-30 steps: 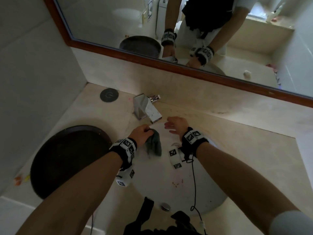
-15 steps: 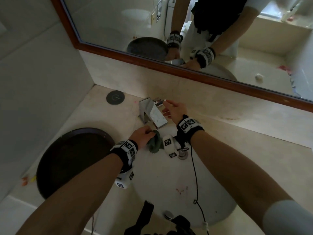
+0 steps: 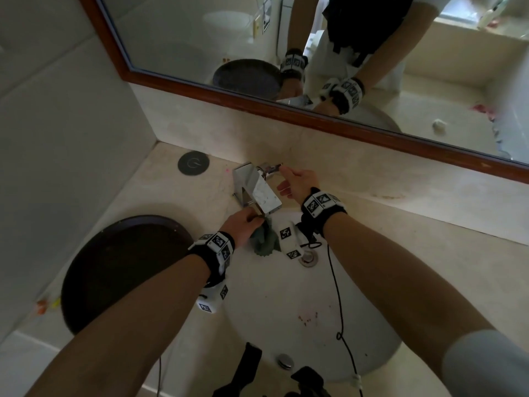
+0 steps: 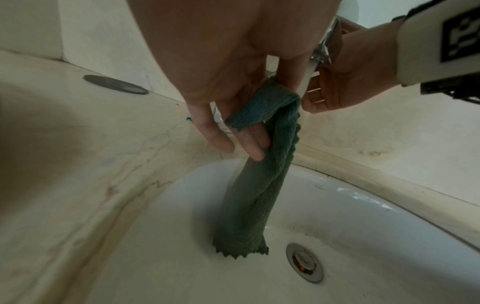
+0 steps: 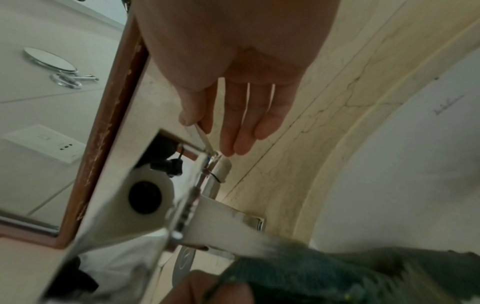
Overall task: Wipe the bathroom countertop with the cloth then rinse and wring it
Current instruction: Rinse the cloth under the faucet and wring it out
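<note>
Compared with half a second before, the right hand [image 3: 297, 181] had reached the faucet lever [image 5: 198, 134], pinching it with thumb and forefinger, other fingers straight. The left hand [image 4: 233, 82] pinched the cloth [image 4: 249, 195] under the faucet [image 3: 254, 190]. Only the right wrist view showed water [image 5: 241, 240] running onto the cloth; the left wrist view showed it hanging into the sink [image 4: 363, 216].

Dim, soft light fills the bathroom; wide-angle lenses bend edges, near palms blur, and the tap [image 3: 255, 188] glints.
</note>
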### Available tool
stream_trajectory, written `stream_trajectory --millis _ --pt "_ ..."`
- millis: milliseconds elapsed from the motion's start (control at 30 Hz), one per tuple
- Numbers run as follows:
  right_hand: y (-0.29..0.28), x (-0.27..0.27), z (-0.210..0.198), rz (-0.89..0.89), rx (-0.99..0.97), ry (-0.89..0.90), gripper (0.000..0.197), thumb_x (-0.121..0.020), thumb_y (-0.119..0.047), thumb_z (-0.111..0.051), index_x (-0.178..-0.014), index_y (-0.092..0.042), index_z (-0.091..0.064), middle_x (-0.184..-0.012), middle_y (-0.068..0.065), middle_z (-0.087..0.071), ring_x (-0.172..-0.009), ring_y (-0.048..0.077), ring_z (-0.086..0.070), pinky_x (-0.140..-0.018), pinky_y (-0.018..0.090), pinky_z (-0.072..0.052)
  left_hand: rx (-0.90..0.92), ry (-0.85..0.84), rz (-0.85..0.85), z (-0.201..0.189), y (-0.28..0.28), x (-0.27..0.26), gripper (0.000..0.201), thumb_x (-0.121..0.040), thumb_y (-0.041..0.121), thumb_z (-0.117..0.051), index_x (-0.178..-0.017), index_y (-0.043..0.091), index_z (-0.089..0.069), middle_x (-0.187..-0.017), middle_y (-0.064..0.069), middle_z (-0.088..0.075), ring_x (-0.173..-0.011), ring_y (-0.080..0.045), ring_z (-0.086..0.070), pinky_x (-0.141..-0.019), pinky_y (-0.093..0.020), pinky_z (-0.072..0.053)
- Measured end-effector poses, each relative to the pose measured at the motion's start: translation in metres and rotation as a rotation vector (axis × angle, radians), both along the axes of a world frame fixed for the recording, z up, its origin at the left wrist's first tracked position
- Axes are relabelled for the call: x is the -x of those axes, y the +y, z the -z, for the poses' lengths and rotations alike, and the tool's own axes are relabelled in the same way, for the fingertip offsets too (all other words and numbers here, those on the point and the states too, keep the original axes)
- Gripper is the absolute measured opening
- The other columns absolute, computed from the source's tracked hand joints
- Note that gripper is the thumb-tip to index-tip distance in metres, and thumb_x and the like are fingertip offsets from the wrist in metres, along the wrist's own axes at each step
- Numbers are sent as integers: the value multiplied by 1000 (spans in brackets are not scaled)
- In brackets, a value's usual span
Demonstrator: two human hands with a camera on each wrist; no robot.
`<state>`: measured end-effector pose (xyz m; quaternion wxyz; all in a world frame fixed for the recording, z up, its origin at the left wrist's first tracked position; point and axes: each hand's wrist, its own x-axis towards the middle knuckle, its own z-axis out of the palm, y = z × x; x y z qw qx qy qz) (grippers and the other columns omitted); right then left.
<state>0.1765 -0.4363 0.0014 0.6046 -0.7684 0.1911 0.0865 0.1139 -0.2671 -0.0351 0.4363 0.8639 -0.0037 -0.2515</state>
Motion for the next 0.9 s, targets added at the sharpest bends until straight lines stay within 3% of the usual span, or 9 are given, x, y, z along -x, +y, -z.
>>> stream_trajectory --millis 200,300,367,433,533,667,800,900 --pt "4 16 11 -2 35 12 29 -94 -38 -55 -108 -19 -70 -74 2 -70 -66 18 -65 -65 30 -52 22 6 6 5 -5 1 42 -98 35 -47 -136 19 -48 -138 -5 -53 -123 -25 -51 -92 -24 -32" --pt "3 43 36 -57 36 120 11 -90 -18 -58 -91 -18 -69 -78 7 -71 -71 22 -65 -66 32 -50 36 -18 5 6 -5 2 40 -99 36 -45 -134 19 -51 -136 -7 -55 -122 -26 -51 -94 -25 -33" --pt "3 62 57 -159 39 210 21 -81 -5 -58 -82 -23 -70 -95 11 -71 -90 27 -64 -79 36 -51 48 -20 -6 7 -6 3 37 -99 33 -45 -131 17 -53 -133 -9 -57 -120 -27 -53 -93 -26 -36" --pt "5 78 69 -207 31 233 23 -82 -2 -57 -87 -19 -71 -108 12 -69 -102 29 -61 -92 40 -49 58 -23 -4 9 -8 5 37 -98 33 -46 -131 17 -54 -131 -10 -58 -119 -28 -54 -95 -27 -38" --pt "6 89 71 -177 13 217 12 -90 -12 -61 -98 -10 -69 -101 9 -66 -94 24 -59 -84 33 -45 60 -8 -19 10 -11 10 37 -98 33 -48 -130 17 -54 -127 -10 -60 -116 -28 -55 -100 -31 -39" --pt "5 84 64 -113 -6 201 11 -87 -14 -61 -76 -14 -66 -92 13 -65 -96 30 -59 -84 37 -45 17 -9 -39 12 -11 8 29 -95 32 -52 -112 10 -60 -113 -15 -65 -106 -31 -59 -95 -40 -46" --pt "5 76 58 -66 -1 153 21 -85 -14 -56 -66 -19 -61 -78 10 -61 -84 28 -56 -86 43 -46 5 -3 -66 9 -13 3 29 -92 28 -56 -113 9 -62 -113 -14 -65 -104 -30 -60 -89 -33 -46" --pt "-1 71 49 -63 -6 140 22 -86 -11 -56 -66 -21 -57 -70 -2 -55 -69 13 -52 -70 26 -44 76 21 -94 1 -18 3 31 -93 27 -56 -119 12 -62 -117 -14 -65 -107 -30 -60 -90 -33 -46"
